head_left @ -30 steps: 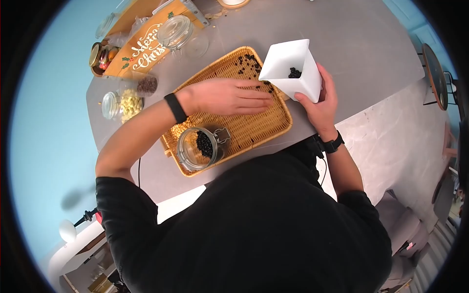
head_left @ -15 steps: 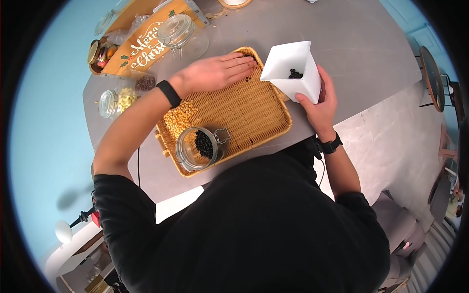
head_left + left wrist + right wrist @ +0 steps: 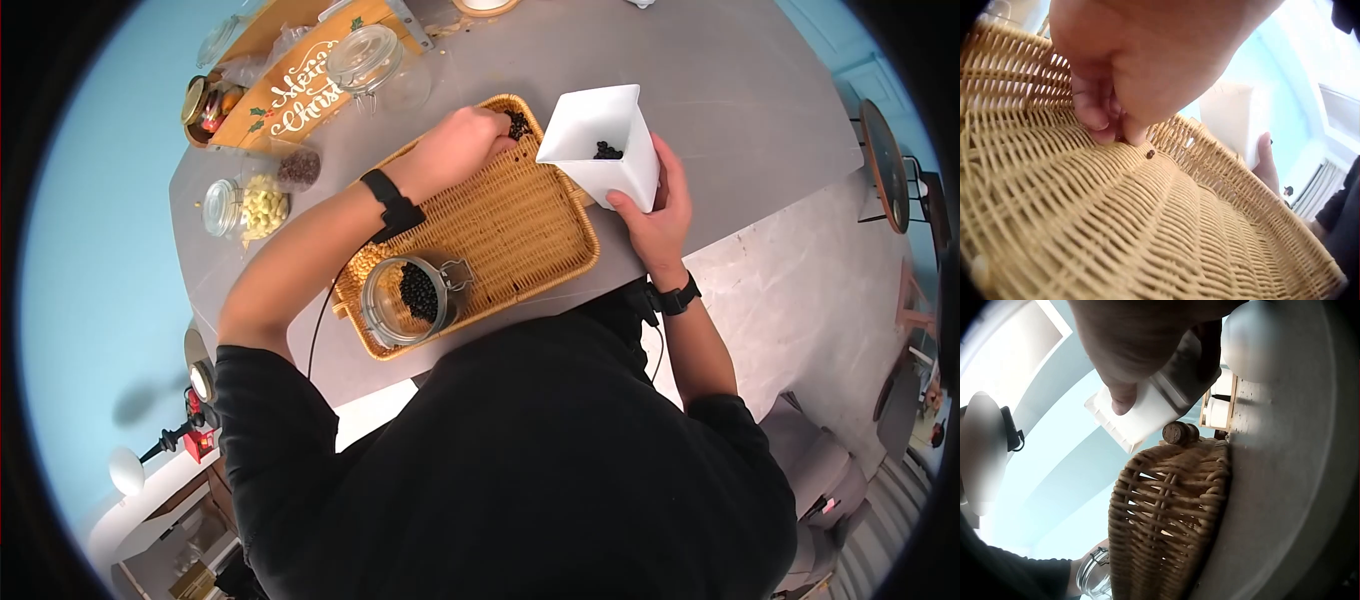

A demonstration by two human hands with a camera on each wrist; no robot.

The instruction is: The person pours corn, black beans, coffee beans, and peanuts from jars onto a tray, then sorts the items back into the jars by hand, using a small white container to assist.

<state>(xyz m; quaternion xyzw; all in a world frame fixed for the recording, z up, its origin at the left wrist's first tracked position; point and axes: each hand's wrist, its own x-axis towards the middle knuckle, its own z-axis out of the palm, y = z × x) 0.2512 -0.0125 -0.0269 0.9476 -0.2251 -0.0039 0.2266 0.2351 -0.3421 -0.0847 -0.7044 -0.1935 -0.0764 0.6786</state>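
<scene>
Pinching black beans (image 3: 519, 124) in the far corner of the basket (image 3: 530, 235), fingertips (image 3: 1137, 133) together, my left hand (image 3: 458, 152) is lying nearest them; just to their right, beyond the rim, my right hand (image 3: 662, 208) is gripping a white box (image 3: 592, 124), its mouth tipped toward the basket.

- Basket (image 3: 520, 230) on the surface (image 3: 740, 140).
- In its near left end: bean jar (image 3: 456, 297), kernels (image 3: 366, 260) just behind.
- In its far corner: loose beans (image 3: 518, 125).
- Right of that corner: container (image 3: 600, 183), beans inside.
- Left: small jar (image 3: 222, 208), apparently a bag (image 3: 298, 170) near it.
- Behind left: crate (image 3: 270, 112).
</scene>
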